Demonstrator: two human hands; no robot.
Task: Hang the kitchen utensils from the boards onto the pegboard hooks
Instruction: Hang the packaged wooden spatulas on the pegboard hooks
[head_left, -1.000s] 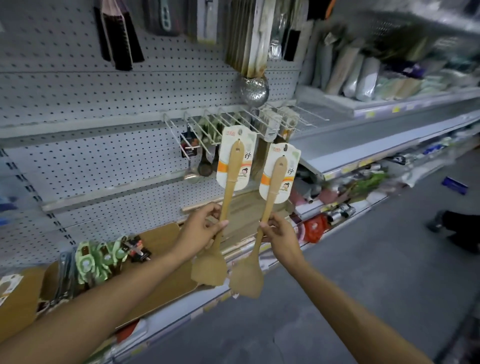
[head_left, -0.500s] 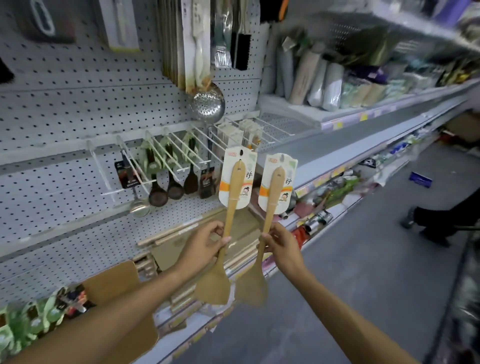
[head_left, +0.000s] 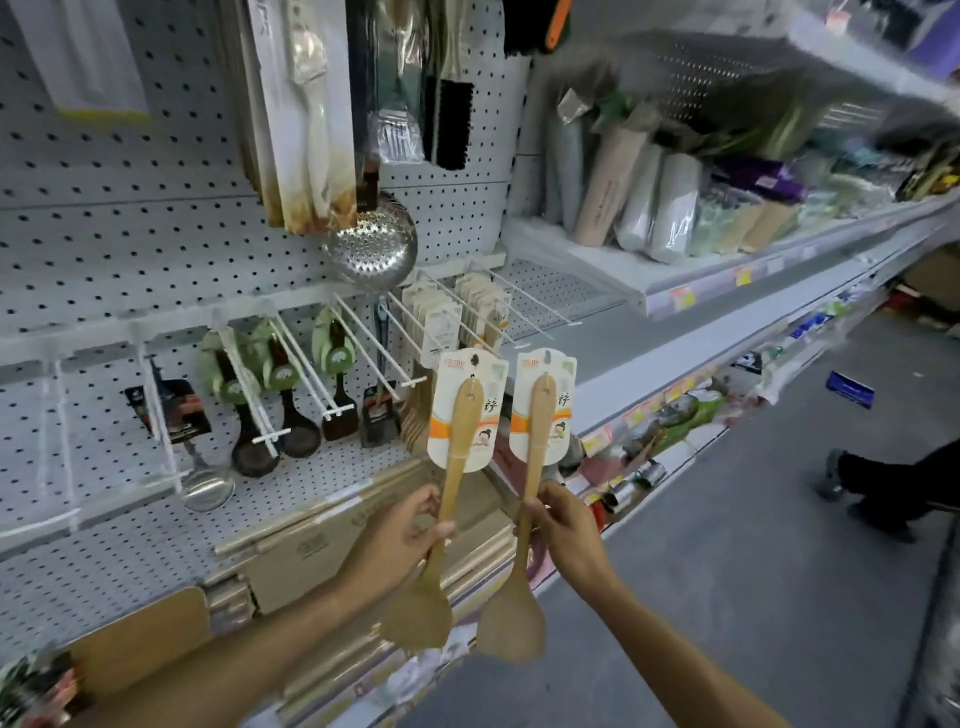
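- Left grip (head_left: 400, 540): closed round a wooden spatula (head_left: 451, 499) mid-handle, blade hanging down, so its card's hang hole leads upward.
- Right grip (head_left: 566, 535): pinching a second spatula (head_left: 530, 499), beside the first.
- Pegboard hooks (head_left: 363, 353): just above-left of both grips, my target.

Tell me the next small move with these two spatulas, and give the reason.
Probably raise the left hand and slide its wooden spatula's card hole onto the free white hook just above. Both hands hold carded spatulas upright below the hooks; the right hand can follow with its own.
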